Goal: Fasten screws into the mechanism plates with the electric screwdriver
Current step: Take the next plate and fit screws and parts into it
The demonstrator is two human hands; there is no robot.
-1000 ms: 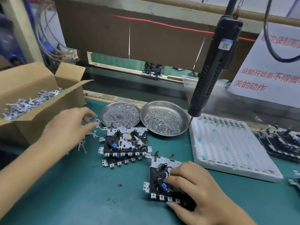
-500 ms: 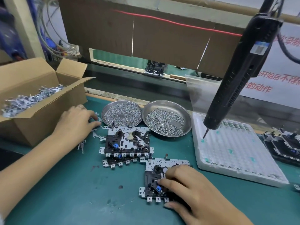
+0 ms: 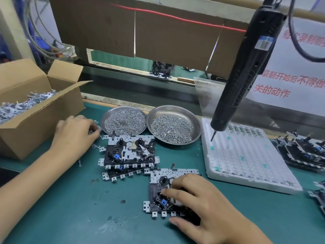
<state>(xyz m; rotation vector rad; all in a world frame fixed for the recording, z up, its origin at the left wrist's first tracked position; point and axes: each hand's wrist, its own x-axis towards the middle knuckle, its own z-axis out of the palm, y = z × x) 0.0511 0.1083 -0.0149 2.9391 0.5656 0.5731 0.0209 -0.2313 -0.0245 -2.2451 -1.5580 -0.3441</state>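
We were still preparing: the screwdriver (image 3: 246, 71) hung ungripped over the white tray (image 3: 246, 155). Our right hand (image 3: 207, 206) clutched the near plate (image 3: 168, 189) on the surface (image 3: 70, 208). Left-hand (image 3: 73, 136) fingers pinched a small bracket (image 3: 95, 132) beside the 2 screw dishes (image 3: 151, 122). Next, likely: seat it, reach for the driver.

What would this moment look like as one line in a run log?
left hand: picking at small metal parts | right hand: holding mechanism plate | electric screwdriver: hanging unheld | stage: before fastening
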